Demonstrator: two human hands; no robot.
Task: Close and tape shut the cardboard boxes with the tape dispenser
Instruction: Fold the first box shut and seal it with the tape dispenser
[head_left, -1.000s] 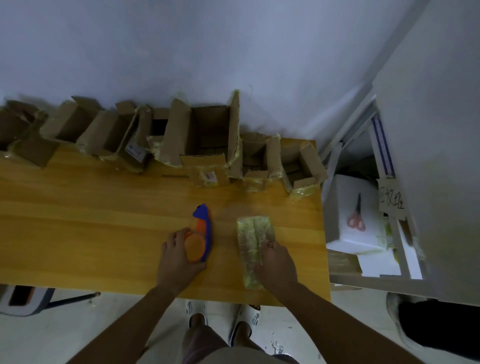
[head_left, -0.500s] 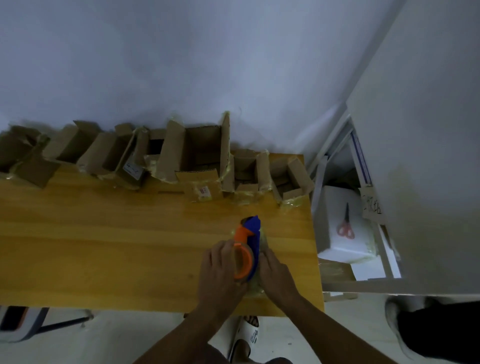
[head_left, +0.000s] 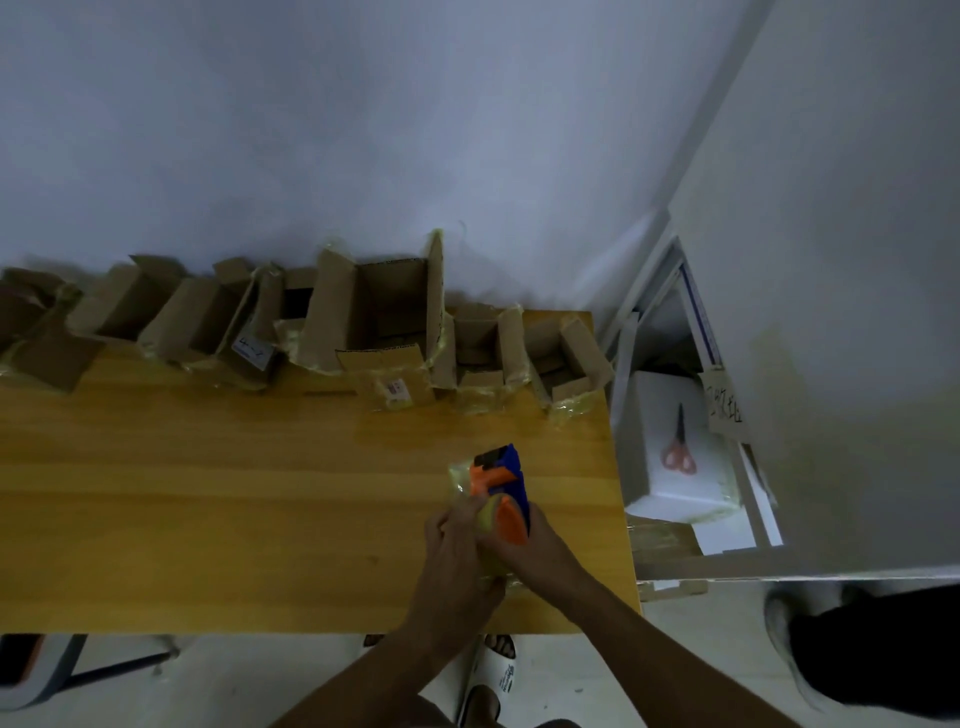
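The left hand had its fingers curled round the orange and blue tape dispenser, grasping it at the orange roll end with the blue nose pointing away from the person. The dispenser sat on top of a small tape-wrapped box lying on the wooden counter, close to the counter's right edge. Most of that box was hidden beneath the dispenser and both hands; only its glossy far-left corner and a strip of its near end showed.

The right hand lay just to the right of the left hand's fingers, pressed against the dispenser's blue side and the box below. Its fingers were tucked behind the dispenser, so whether they grasped the box or merely steadied it could not be told.

Well beyond the fingers, along the counter's far edge against the wall, stood a row of open cardboard boxes with flaps up, several trailing yellowish tape. The tallest stood straight ahead of the fingers, with two smaller ones to its right and others running off to the left.

To the right of the fingers, past the counter's edge, a white foam box sat lower down with orange-handled scissors lying on it. Beside it hung a paper label with handwriting too small to read. Nearer than the fingers, below the counter, white slippers showed on the floor.
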